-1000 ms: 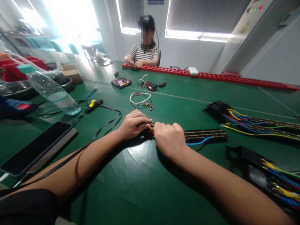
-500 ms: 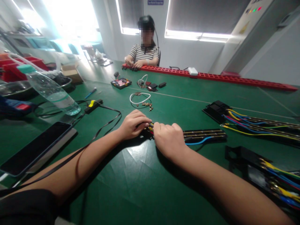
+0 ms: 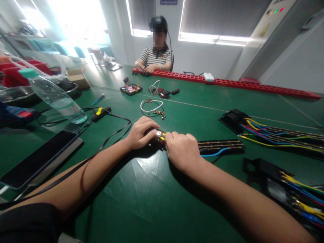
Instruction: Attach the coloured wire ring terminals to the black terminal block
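A black strip assembly (image 3: 221, 145) with brass-coloured rails and a blue wire lies on the green table (image 3: 131, 202). Its left end, with yellow and red parts and a round white spot, shows between my hands. Around that end are the thumb and fingers of my left hand (image 3: 142, 134). My right hand (image 3: 182, 148) is closed over the assembly just to the right, its fingertips hidden behind the knuckles. Beyond my hands lie small brass screws (image 3: 160, 113) and a white cable loop (image 3: 152, 106).
At left are a plastic bottle (image 3: 59, 99), a phone (image 3: 37, 158) and a black cable crossing my left forearm. Wired black assemblies (image 3: 234, 119) lie at right. Across the table a person (image 3: 157, 57) sits by a red rail (image 3: 235, 82).
My left fingers have shifted slightly up and left, uncovering the end with the white spot and yellow parts. My right hand has hardly moved.
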Available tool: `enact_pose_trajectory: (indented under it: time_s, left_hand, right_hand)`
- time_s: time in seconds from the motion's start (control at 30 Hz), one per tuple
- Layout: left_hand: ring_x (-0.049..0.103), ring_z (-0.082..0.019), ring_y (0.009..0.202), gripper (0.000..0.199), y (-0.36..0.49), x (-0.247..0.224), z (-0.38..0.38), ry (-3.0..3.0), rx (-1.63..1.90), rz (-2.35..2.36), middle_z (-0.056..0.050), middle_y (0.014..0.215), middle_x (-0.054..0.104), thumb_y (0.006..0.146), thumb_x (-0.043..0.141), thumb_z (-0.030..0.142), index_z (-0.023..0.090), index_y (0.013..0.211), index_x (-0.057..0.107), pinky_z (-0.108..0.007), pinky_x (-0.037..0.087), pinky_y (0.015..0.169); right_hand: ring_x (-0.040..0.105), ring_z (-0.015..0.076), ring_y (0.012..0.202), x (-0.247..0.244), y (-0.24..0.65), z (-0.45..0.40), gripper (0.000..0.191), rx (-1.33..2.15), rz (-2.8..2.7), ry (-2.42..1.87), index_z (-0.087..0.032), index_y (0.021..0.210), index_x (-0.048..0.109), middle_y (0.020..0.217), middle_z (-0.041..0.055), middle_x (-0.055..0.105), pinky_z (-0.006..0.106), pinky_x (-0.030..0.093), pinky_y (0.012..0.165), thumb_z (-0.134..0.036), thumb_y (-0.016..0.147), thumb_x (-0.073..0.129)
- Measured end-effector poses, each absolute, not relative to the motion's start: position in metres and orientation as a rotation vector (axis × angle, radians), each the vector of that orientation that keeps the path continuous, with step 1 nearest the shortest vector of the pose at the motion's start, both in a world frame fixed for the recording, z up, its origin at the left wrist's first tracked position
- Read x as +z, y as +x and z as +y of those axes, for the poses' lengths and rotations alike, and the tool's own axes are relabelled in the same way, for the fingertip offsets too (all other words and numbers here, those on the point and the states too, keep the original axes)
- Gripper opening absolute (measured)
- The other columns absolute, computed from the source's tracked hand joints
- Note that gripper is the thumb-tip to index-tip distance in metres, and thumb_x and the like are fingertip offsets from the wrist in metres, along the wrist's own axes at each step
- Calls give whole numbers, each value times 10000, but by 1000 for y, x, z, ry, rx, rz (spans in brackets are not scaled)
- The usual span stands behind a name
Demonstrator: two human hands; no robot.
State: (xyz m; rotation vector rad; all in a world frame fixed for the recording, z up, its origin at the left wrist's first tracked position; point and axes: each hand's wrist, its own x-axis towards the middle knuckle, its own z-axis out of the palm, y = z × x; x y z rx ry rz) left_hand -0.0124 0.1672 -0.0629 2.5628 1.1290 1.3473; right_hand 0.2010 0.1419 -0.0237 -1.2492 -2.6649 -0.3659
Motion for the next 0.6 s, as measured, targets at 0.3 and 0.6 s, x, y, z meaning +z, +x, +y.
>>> enact_pose_trajectory:
  time_s: [0.3,0.6]
  left_hand:
    - [602,-211,954,152,-13,-63,169,2555,1282,1037,-84,989,679,945,563,288,174,957,663,-391,462,901]
    - [607,-215,965,195,-12,-62,167,2520,1265,1076,-85,993,686,965,510,293,178,979,667,-398,468,914]
  right_hand:
    - [666,224,781,-24,202,142,192,-345,-2695,-1261,-168,986,601,918,83,701,317,303,647,-194,1000,411]
    - [666,225,776,-22,201,142,202,-335,-2702,-1266,-173,988,602,913,79,700,317,310,651,-201,1006,403]
